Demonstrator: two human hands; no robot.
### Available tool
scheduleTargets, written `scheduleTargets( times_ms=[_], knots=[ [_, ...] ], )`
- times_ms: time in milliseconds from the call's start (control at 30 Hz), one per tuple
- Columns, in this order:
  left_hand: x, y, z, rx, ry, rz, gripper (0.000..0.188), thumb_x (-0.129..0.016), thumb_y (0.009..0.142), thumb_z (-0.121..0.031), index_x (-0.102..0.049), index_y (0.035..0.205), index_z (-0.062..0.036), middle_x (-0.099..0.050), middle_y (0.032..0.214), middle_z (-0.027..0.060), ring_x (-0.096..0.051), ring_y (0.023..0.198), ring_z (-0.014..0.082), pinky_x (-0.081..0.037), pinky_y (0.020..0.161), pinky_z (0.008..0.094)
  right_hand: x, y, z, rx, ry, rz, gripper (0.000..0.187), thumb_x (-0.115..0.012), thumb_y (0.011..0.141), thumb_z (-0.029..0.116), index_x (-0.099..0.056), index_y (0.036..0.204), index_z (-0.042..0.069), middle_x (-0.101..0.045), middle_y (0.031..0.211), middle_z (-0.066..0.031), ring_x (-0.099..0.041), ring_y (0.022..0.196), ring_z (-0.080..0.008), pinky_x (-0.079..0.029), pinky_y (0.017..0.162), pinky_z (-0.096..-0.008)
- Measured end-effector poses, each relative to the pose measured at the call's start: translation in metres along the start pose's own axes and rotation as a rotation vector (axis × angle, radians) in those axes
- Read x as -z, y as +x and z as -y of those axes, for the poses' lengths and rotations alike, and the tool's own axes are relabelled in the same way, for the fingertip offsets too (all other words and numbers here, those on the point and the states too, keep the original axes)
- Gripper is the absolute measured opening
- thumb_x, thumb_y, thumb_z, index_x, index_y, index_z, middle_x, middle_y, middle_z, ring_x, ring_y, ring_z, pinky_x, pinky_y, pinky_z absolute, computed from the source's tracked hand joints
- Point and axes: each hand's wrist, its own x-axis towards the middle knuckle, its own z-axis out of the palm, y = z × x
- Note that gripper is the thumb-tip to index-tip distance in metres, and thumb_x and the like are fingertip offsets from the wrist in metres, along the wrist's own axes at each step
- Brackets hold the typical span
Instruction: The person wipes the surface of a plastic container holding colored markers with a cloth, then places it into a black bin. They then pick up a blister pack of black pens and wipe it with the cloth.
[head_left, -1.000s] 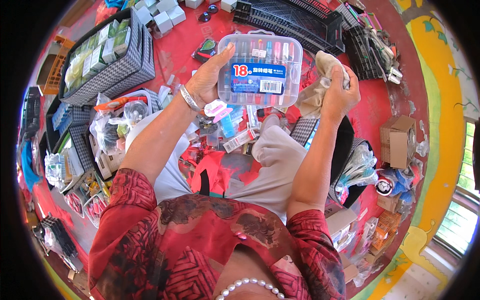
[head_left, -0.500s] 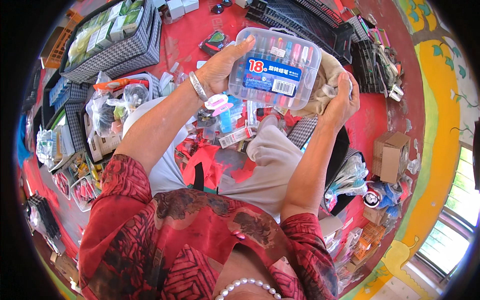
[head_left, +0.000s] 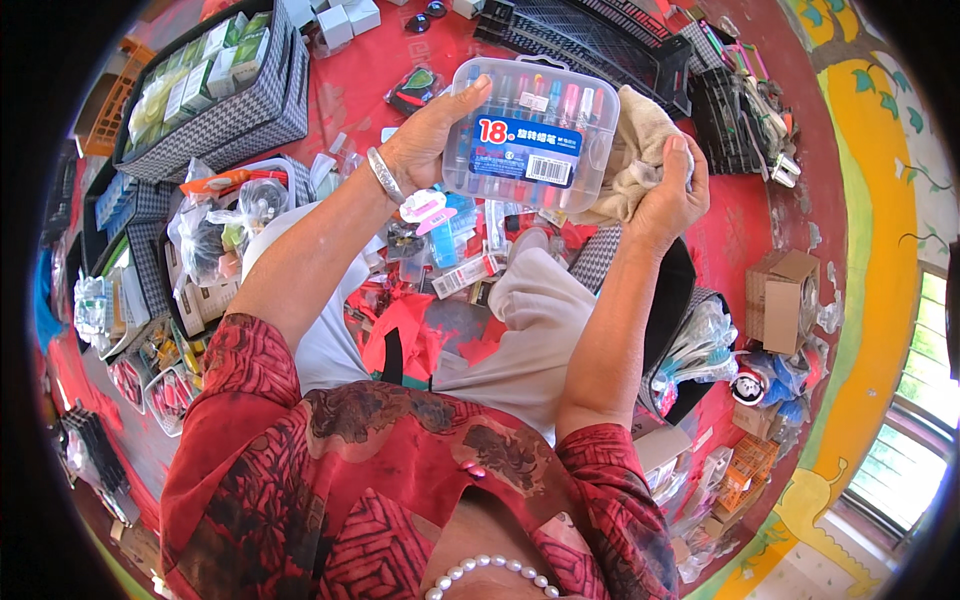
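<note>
A clear plastic case of coloured crayons [head_left: 530, 135] with a blue and red label is held up in front of me. My left hand [head_left: 428, 135] grips its left edge, thumb along the top; a silver bangle sits on that wrist. My right hand [head_left: 668, 185] clutches a beige cloth [head_left: 632, 150] pressed against the case's right end. My knees in grey trousers lie below, with small packets of stationery scattered around them on the red floor.
A chequered basket of small boxes [head_left: 215, 85] stands at the upper left. Black wire racks [head_left: 620, 45] lie at the top. A brown cardboard box [head_left: 780, 295] sits at the right. Bagged goods crowd the left side and lower right.
Both hands and the crayon case have stayed together while the view shifted; the cloth hand has moved up against the case's right end.
</note>
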Motion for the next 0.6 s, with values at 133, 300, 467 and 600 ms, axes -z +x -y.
scheduleTargets(
  times_ms=[133,300,467,600],
  knots=[
    [-0.0028,0.0000,-0.0005,-0.008,0.008,-0.023,0.058,-0.062,0.080,-0.045,-0.048,0.120,-0.0047,-0.059,0.111,0.0131,-0.061,0.098,0.0216,-0.052,0.082,0.0378,-0.0018,-0.0024,-0.0017,-0.045,-0.019,0.004,0.015,-0.062,0.082,0.009,-0.062,0.090,-0.005,-0.061,0.081,-0.0053,-0.056,0.072,-0.0094,-0.046,0.066,-0.0213],
    [-0.0058,-0.0003,-0.0016,-0.003,0.013,-0.022,0.058,-0.061,0.082,-0.044,-0.047,0.121,-0.0044,-0.059,0.113,0.0138,-0.061,0.099,0.0228,-0.052,0.082,0.0393,-0.0026,-0.0039,-0.0009,-0.096,-0.009,0.002,0.016,-0.062,0.082,0.010,-0.062,0.090,-0.004,-0.061,0.082,-0.0053,-0.056,0.072,-0.0095,-0.045,0.066,-0.0214],
    [-0.0058,0.0005,-0.0013,-0.004,0.000,0.040,0.057,-0.059,0.083,-0.044,-0.046,0.123,-0.0053,-0.058,0.114,0.0146,-0.061,0.100,0.0244,-0.051,0.083,0.0417,-0.0014,-0.0024,-0.0006,-0.103,0.021,-0.015,0.016,-0.062,0.082,0.010,-0.062,0.090,-0.004,-0.061,0.082,-0.0053,-0.055,0.073,-0.0095,-0.045,0.066,-0.0213],
    [-0.0002,0.0046,0.0022,0.001,-0.001,-0.102,0.054,-0.060,0.083,-0.042,-0.047,0.121,-0.0057,-0.059,0.112,0.0127,-0.061,0.098,0.0219,-0.052,0.082,0.0394,-0.0003,-0.0005,-0.0006,-0.117,0.058,-0.027,0.015,-0.062,0.082,0.010,-0.062,0.090,-0.003,-0.061,0.082,-0.0051,-0.055,0.072,-0.0094,-0.045,0.066,-0.0214]
  ],
)
